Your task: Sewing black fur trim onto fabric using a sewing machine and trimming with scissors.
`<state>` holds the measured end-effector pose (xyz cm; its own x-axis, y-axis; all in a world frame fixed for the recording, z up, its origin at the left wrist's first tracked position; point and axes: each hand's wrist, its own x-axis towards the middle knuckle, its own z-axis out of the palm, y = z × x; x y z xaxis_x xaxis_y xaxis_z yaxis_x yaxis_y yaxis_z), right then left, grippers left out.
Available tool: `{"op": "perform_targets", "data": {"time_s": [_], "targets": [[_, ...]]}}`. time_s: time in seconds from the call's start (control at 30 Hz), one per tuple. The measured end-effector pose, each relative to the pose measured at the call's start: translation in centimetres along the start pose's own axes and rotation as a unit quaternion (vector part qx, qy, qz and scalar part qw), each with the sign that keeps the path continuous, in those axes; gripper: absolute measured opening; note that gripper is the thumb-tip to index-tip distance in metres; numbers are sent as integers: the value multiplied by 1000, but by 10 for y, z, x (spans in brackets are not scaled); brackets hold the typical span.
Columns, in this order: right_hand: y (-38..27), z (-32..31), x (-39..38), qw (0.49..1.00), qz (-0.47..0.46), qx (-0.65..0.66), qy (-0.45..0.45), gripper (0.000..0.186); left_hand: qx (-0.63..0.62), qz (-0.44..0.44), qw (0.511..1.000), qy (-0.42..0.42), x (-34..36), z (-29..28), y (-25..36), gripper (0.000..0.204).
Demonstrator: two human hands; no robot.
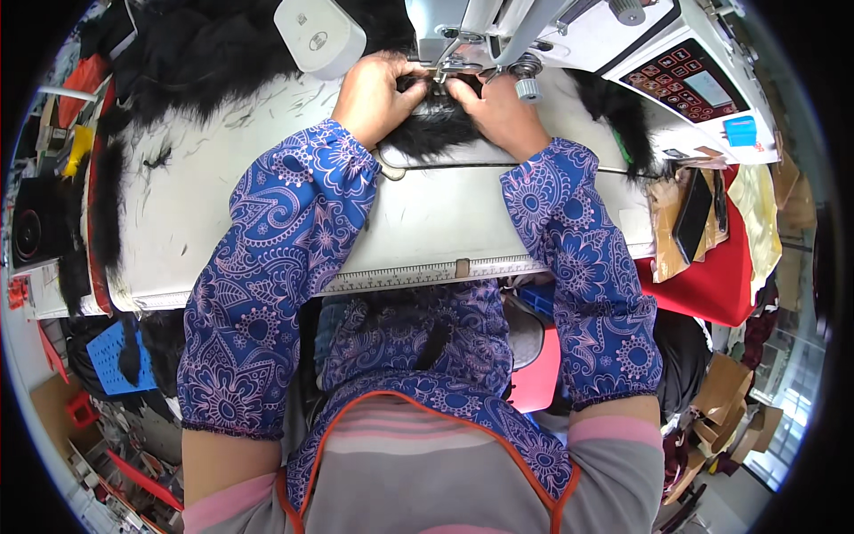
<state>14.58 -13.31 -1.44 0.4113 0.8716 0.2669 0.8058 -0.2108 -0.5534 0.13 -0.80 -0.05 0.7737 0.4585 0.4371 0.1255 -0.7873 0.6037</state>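
Note:
A white sewing machine [583, 49] stands at the far side of the table, its presser foot [442, 71] low over the sewing plate. Under the foot lies a piece of black fur [427, 135], which spills toward me between my hands. My left hand [375, 96] grips the fur just left of the foot, thumb and fingers pinched together. On the other side, my right hand [505, 114] holds the fur too, its thumb pointing in toward the needle area. Its fingertips are partly hidden behind the machine parts. Blue patterned sleeve covers reach up to both wrists.
More black fur [196, 71] is heaped at the back left. A white box-shaped device [318, 37] sits beside my left hand. The machine's control panel [685, 80] is at the right. A dark phone [692, 215] rests at the right end. A ruler strip [400, 280] lines the table's front edge.

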Motion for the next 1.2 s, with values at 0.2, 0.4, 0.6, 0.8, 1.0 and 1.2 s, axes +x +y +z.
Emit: {"op": "perform_targets", "data": {"time_s": [0.2, 0.4, 0.6, 0.8, 1.0, 1.2], "targets": [[-4, 7, 1, 989, -26, 97, 112, 24, -5, -17, 1000, 0, -2, -1, -4, 20], [-6, -1, 2, 999, -30, 5, 36, 30, 13, -37, 999, -1, -2, -1, -5, 22], [-1, -1, -2, 980, -118, -153, 43, 28, 1, -35, 999, -9, -1, -3, 0, 21], [-30, -13, -16, 998, 49, -6, -44, 27, -69, 4, 997, -34, -13, -10, -5, 19], [-32, -26, -41, 982, -176, 30, -55, 21, -115, 92, 981, -122, -41, -25, 7, 16], [-43, -31, -55, 985, -167, 28, -34, 17, -75, 97, 986, -112, -49, -30, 19, 21]]}}
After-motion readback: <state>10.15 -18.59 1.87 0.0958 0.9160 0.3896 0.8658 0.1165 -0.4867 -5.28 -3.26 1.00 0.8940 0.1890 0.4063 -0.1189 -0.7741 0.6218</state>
